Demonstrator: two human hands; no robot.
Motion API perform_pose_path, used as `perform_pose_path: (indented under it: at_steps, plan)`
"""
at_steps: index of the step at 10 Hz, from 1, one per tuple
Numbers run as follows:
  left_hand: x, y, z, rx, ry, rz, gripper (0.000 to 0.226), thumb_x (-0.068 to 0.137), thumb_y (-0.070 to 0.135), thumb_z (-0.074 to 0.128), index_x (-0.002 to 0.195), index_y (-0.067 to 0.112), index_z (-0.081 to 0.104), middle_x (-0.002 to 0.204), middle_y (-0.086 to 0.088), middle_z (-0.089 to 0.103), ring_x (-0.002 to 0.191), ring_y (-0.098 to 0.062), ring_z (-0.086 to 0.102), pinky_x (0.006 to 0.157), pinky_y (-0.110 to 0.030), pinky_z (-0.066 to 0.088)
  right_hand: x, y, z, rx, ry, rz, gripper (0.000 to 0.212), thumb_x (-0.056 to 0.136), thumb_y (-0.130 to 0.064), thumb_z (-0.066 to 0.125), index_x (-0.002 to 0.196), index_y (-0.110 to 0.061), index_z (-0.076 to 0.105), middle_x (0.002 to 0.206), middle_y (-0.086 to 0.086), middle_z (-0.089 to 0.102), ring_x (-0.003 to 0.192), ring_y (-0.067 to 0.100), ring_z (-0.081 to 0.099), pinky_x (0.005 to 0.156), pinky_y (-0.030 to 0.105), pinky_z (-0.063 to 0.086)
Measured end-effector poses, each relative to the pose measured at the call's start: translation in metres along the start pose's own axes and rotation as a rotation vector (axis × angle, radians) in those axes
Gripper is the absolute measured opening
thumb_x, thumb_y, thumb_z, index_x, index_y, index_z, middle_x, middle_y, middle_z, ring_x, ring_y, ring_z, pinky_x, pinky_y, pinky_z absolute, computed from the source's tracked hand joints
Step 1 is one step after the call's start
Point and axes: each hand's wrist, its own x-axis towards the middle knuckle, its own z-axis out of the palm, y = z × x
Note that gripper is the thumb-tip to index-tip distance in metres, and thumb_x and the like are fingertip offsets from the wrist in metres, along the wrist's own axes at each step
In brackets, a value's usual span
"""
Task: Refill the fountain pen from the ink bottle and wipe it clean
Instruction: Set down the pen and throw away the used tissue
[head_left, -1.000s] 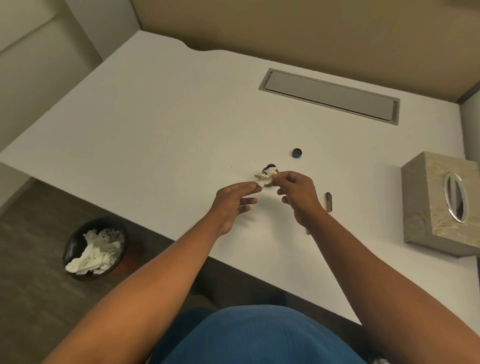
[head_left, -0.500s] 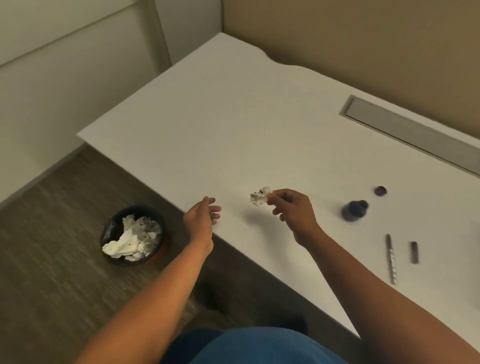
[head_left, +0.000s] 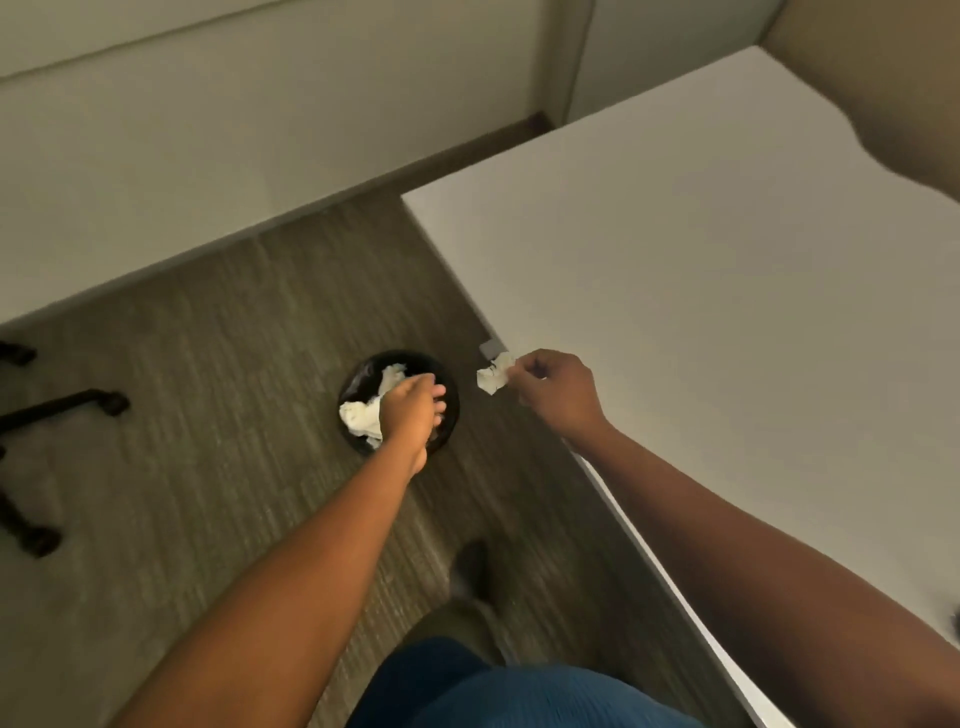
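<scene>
Since half a sec ago the person has turned away from the ink gear toward the desk corner: the right hand (head_left: 553, 392) has carried the tissue wad (head_left: 493, 373) out to the edge of the white desk (head_left: 727, 291), and the left hand (head_left: 410, 410) has swung out over the black bin (head_left: 400, 400) on the floor. Right thumb and forefinger pinch the wad; the left hand holds nothing I can see, fingers loosely curled, hanging above the old tissues (head_left: 363, 415) in the bin. The wad sits beside the bin in this view, not over it, just off the desk corner w/ a small grey bracket (head_left: 491, 347) behind it. Risk as I read it: let go now and it prob. lands on the carpet (head_left: 208, 415) short of the rim; it's light and would drift, and any wet ink on it could mark desk edge or floor. The wad's a crumpled lump, no real long axis; it juts from the fingertips toward the bin. Pen and ink bottle are out of view, so can't tell which way the pen points.
</scene>
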Motion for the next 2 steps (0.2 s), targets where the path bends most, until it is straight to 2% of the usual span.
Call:
perform_pose_path:
  at_steps: [1, 2]
  plan:
    - [0.025, 0.011, -0.026, -0.050, 0.092, -0.015, 0.019, 0.099, 0.020, 0.050, 0.085, 0.019, 0.063, 0.084, -0.001, 0.067, 0.072, -0.014, 0.061, 0.059, -0.025, 0.048, 0.033, -0.022, 0.040, -0.086, -0.066, -0.065, 0.016, 0.087, -0.031, 0.064, 0.083, -0.018, 0.072, 0.077, -0.004, 0.072, 0.071, 0.016, 0.069, 0.065, 0.030, 0.052]
    - [0.045, 0.020, -0.046, -0.049, 0.160, -0.011, 0.019, 0.097, 0.020, 0.050, 0.083, 0.020, 0.063, 0.082, 0.001, 0.067, 0.076, -0.017, 0.062, 0.069, -0.030, 0.051, 0.057, -0.044, 0.073, -0.215, -0.105, -0.076, 0.019, 0.090, -0.033, 0.061, 0.094, -0.018, 0.072, 0.085, -0.006, 0.068, 0.079, 0.014, 0.063, 0.070, 0.029, 0.048]
